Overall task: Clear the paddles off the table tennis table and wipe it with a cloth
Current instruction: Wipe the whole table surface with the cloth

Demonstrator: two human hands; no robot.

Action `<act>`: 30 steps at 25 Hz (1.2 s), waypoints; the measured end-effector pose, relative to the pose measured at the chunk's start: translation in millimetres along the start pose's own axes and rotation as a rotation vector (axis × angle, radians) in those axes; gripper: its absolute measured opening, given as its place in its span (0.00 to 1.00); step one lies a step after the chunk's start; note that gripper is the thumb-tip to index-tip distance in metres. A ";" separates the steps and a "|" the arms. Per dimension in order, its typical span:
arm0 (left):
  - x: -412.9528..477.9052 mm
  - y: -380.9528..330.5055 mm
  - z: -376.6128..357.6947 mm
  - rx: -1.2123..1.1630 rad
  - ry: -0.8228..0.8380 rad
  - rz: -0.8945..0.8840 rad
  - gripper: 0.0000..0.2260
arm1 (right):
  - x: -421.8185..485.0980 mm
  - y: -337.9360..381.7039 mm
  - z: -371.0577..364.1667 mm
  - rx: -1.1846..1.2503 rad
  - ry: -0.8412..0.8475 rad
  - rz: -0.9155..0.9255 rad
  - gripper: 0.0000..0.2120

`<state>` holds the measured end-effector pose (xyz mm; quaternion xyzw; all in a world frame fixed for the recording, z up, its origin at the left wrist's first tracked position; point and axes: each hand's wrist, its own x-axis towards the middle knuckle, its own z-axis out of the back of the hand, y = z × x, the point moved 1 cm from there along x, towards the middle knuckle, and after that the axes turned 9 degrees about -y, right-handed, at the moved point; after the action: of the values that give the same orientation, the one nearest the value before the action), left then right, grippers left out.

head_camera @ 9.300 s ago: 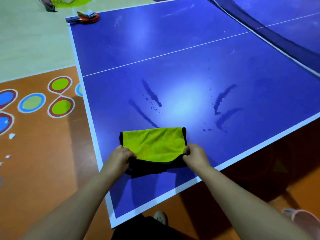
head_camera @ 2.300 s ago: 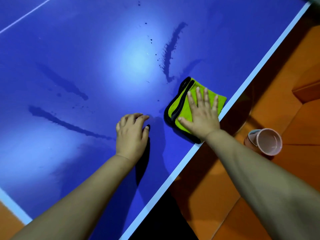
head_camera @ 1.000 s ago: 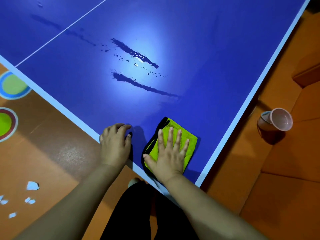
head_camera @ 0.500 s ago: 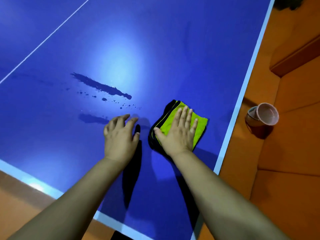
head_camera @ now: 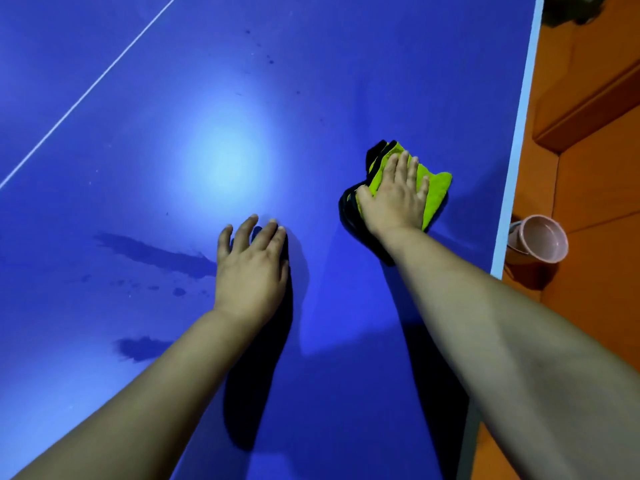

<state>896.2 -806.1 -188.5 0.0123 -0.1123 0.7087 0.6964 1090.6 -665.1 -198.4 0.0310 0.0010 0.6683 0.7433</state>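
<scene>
**Asker:** Where are the hands and the cloth?

**Describer:** A blue desk (head_camera: 173, 98) fills the view from above. The right hand (head_camera: 394, 199) lies flat with fingers straight. It presses a folded yellow-green cloth (head_camera: 438, 188) with black edging onto the desk, near its white right edge. The left hand (head_camera: 251, 268) rests bare on the surface, well apart from the right, with fingers loosely bent and holding nothing. No paddles are in view.

**Asker:** What is left to wipe?

**Describer:** A dark wet streak (head_camera: 156, 254) lies just left of the left hand. A smaller smear (head_camera: 142, 348) sits nearer the person, beside the left forearm. Faint specks (head_camera: 270, 60) farther up may be droplets, though the glare makes that hard to tell.

**Asker:** How should the wipe go?

**Describer:** I judge the cloth should travel left across the streak in long, overlapping passes. The palm should stay flat so the whole fold bears down, and the left hand should lift clear of the path. Turning to a dry face would avoid smearing. A pink cup (head_camera: 540, 239) sits on the orange floor (head_camera: 595, 202) just beyond the desk's edge, so sweeping away from it seems safer.
</scene>
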 end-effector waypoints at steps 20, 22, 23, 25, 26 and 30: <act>-78.1 95.0 52.7 -0.095 0.062 -0.100 0.23 | -200.1 57.9 13.1 0.060 0.068 0.510 0.37; -104.6 114.5 62.9 -0.097 0.090 -0.136 0.21 | -245.5 67.1 14.6 0.061 0.055 0.474 0.36; -116.1 122.5 67.2 -0.093 0.098 -0.153 0.20 | -266.4 70.4 15.0 0.066 0.052 0.458 0.36; -139.7 140.2 78.7 -0.095 0.107 -0.176 0.19 | -310.0 81.2 19.0 0.068 0.042 0.426 0.36; -149.2 148.3 83.6 -0.103 0.109 -0.180 0.19 | -329.9 85.8 20.8 0.058 0.044 0.408 0.36; -177.5 172.2 95.8 -0.099 0.129 -0.222 0.17 | -405.9 104.8 23.5 0.036 0.054 0.292 0.37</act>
<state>717.7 -998.5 -150.5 -0.0553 -0.1001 0.6203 0.7760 944.2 -1058.5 -186.2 0.0260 0.0284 0.7697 0.6372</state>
